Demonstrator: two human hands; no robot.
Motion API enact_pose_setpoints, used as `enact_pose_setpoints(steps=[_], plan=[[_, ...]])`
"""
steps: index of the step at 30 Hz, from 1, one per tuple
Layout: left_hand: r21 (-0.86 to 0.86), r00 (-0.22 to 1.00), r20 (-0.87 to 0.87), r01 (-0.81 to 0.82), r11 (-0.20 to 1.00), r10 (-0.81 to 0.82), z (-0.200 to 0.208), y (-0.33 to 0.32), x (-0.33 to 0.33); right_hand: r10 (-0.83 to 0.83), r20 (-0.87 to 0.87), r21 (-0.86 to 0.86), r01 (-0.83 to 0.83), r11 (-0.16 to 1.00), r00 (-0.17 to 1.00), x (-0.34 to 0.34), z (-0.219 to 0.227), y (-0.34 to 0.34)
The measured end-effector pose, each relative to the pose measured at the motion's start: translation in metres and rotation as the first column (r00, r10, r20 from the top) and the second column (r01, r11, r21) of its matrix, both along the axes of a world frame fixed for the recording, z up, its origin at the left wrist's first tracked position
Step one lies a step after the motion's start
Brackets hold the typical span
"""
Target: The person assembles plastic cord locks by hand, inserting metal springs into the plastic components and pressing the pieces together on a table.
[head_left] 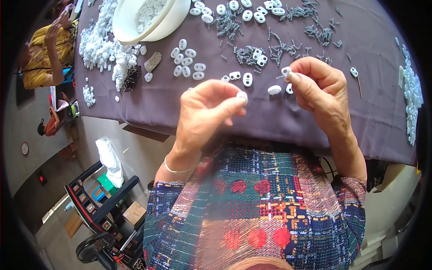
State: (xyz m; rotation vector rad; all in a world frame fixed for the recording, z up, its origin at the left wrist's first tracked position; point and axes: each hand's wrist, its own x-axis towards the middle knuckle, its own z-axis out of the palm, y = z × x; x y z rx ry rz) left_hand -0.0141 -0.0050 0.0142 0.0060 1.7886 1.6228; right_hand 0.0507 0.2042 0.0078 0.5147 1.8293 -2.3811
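My left hand (202, 108) is closed in a pinch above the near part of the table, with a small white plastic cord-lock piece (242, 96) between thumb and forefinger. To the right, my right hand (323, 92) pinches another white cord-lock piece (286, 70) at its fingertips. A small metal spring (279, 77) shows beside that piece; whether it is held or lies on the cloth, I cannot tell. Below my right fingertips lies a white oval two-hole piece (274, 90), and a second one (289, 88) is partly hidden by the hand. Between the hands rests an upright-looking oval piece (247, 79).
Springs (229, 26) lie in several piles on the dark tablecloth (153, 99). A white bowl (168, 27) holds more pieces, beside a big white heap (96, 45). Several ovals (178, 59) and a stone (153, 61) lie nearby. A thin stick (359, 87) lies right. Another person (49, 54) sits at left.
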Motion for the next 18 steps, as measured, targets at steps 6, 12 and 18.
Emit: enact_pose_setpoints(steps=[6, 12, 18], plan=[[0.262, 0.943, 0.328, -0.155, 0.952, 0.063, -0.007, 0.009, 0.006, 0.048, -0.052, 0.114, -0.042, 0.993, 0.997, 0.004, 0.0, -0.007], [0.277, 0.93, 0.356, -0.198, 0.94, 0.091, -0.008, 0.013, 0.009, 0.096, -0.048, 0.152, -0.087, 0.984, 0.994, 0.002, 0.001, -0.008], [0.272, 0.922, 0.37, -0.228, 0.935, 0.117, -0.012, 0.016, 0.013, 0.108, -0.066, 0.169, -0.095, 0.981, 0.992, 0.003, -0.006, -0.01]])
